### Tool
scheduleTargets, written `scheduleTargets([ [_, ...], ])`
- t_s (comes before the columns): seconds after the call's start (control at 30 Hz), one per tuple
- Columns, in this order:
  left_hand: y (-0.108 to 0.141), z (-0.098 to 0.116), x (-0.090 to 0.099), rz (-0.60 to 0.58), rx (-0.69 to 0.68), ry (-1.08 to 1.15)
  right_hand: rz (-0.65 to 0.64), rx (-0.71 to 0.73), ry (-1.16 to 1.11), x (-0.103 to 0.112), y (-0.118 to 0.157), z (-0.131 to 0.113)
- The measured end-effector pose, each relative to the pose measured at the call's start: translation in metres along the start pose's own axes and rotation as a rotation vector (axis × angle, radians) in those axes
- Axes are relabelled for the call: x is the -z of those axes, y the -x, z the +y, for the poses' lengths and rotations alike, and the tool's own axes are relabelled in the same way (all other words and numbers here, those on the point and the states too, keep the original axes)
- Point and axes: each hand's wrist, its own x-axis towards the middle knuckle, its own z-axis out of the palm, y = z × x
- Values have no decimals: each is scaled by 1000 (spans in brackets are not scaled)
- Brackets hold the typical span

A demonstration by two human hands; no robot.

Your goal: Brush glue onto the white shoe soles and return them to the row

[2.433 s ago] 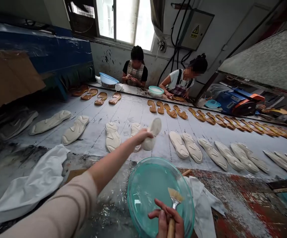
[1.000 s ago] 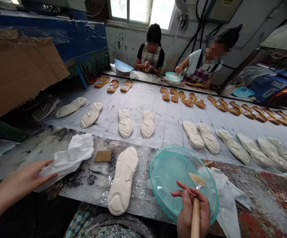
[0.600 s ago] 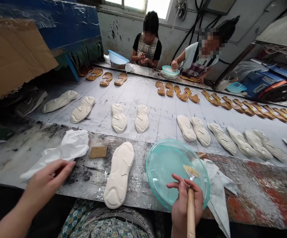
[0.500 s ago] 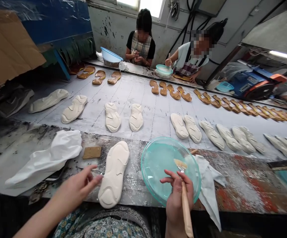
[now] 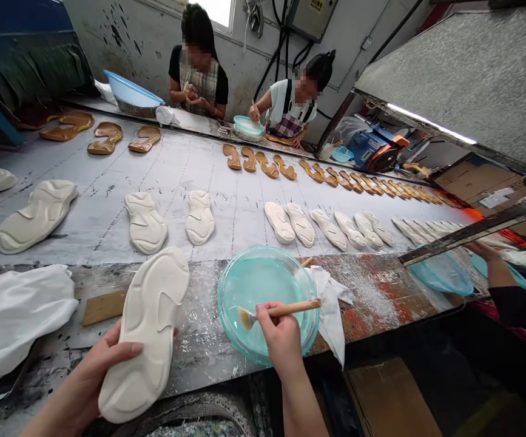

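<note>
My left hand (image 5: 103, 361) grips a white shoe sole (image 5: 153, 321) at its lower left edge, thumb on top and fingertips showing at the far side. The sole is lifted and tilted, its moulded face toward me. In my right hand (image 5: 283, 334) is a brush (image 5: 292, 308) with a wooden handle, pinched near its metal collar. The pale bristles hang over a teal bowl (image 5: 223, 276) of cloudy liquid; whether they touch the liquid I cannot tell. A white cloth (image 5: 329, 315) lies against the bowl's right side.
White soles (image 5: 147, 221) line the near side of a pale belt (image 5: 226, 227), with brown sandal soles (image 5: 269, 165) along its far side. A white cloth (image 5: 21, 321) and brown block (image 5: 103, 306) lie left. Two people sit opposite; a co-worker's arm (image 5: 499, 270) reaches in at right.
My left hand has taken hold of the sole and raised it off the bench. My right hand has turned the brush sideways, bristles now pointing left. The view has swung right.
</note>
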Motion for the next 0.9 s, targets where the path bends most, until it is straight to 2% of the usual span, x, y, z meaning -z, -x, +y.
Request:
scheduleTargets([
  [0.07, 10, 11, -10, -92, 7, 104, -56, -25, 71, -4, -4, 0],
  [0.17, 13, 21, -19, -179, 97, 279, -153, -70, 160, -6, -10, 0],
  [0.23, 7, 24, -19, -202, 142, 373, -171, -87, 187, -7, -13, -1],
  [0.37, -5, 24, -15, -269, 115, 447, -167, -100, 185, -9, -16, -5],
  [0.63, -4, 31, -24, -492, 21, 462, -42, -33, 4, 1, -1, -31],
  [0.8, 0, 43, -30, -551, -32, 491, -198, -93, -142, 5, 3, -35],
  [0.9, 4, 52, -35, -584, -31, 531, -219, -50, -308, 9, 12, -44],
])
